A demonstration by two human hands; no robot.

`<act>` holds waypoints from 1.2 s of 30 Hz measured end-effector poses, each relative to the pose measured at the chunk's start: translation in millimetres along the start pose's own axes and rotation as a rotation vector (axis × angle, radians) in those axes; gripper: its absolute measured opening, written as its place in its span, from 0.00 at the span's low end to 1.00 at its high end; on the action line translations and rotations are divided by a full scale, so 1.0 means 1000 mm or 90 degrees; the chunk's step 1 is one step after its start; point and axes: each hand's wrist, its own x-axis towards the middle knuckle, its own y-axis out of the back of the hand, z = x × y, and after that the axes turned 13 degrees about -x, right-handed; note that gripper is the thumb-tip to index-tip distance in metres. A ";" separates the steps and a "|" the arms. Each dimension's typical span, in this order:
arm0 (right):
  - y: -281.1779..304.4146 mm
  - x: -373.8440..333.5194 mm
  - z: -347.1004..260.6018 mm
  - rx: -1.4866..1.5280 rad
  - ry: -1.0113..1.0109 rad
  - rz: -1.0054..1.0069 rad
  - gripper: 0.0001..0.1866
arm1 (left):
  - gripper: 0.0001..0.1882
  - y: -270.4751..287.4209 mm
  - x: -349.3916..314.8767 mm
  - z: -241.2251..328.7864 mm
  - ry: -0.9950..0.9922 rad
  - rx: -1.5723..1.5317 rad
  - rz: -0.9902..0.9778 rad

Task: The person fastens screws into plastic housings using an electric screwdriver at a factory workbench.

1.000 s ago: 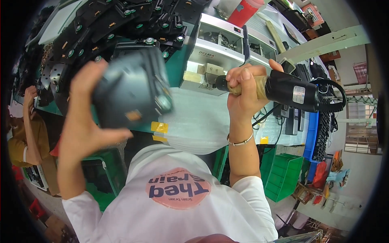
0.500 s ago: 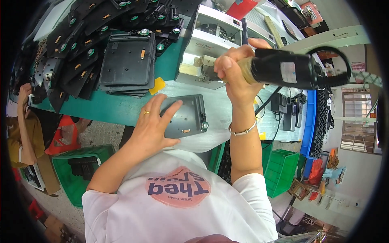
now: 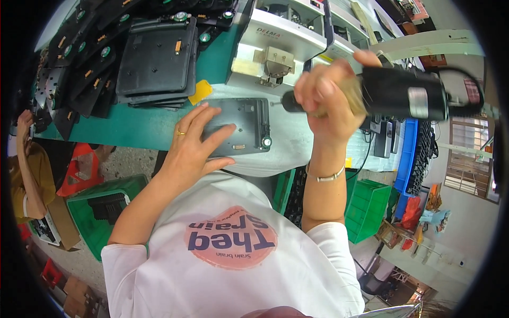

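Observation:
My right hand (image 3: 331,98) is wrapped round a black electric screwdriver (image 3: 389,95), tape-bound at the grip and lying nearly level. Its tip points left, and a small metal bit end (image 3: 274,103) shows just right of a flat black plastic panel (image 3: 241,127). That panel lies on the bench in front of me, with a small orange connector and a round green-rimmed part along its near right side. My left hand (image 3: 196,135) rests over the panel's left part, fingers spread, the fingertips on or just above its surface.
A white screw feeder (image 3: 286,37) stands beyond the panel. Stacked black panels (image 3: 156,63) and more loose ones fill the far left, near a yellow paper scrap (image 3: 200,92). Green crates (image 3: 368,209) sit below the bench. Another person's arm (image 3: 29,175) shows at far left.
The screwdriver has swung right and tilted level, its tip now away from the feeder. My left hand stays at the panel. The whole view has shifted slightly.

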 end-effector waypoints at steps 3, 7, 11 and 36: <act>0.010 -0.026 -0.009 0.054 -0.049 -0.003 0.29 | 0.24 -0.010 0.004 0.005 -0.154 0.002 0.044; 0.010 -0.049 -0.011 0.027 -0.082 0.014 0.28 | 0.24 -0.034 0.012 0.010 -0.236 -0.012 0.039; 0.006 -0.059 -0.008 0.037 -0.110 0.038 0.28 | 0.24 -0.047 0.018 0.010 -0.202 0.020 0.045; -0.018 -0.065 -0.003 -0.085 -0.102 0.104 0.33 | 0.19 -0.053 0.019 -0.001 -0.222 0.066 0.073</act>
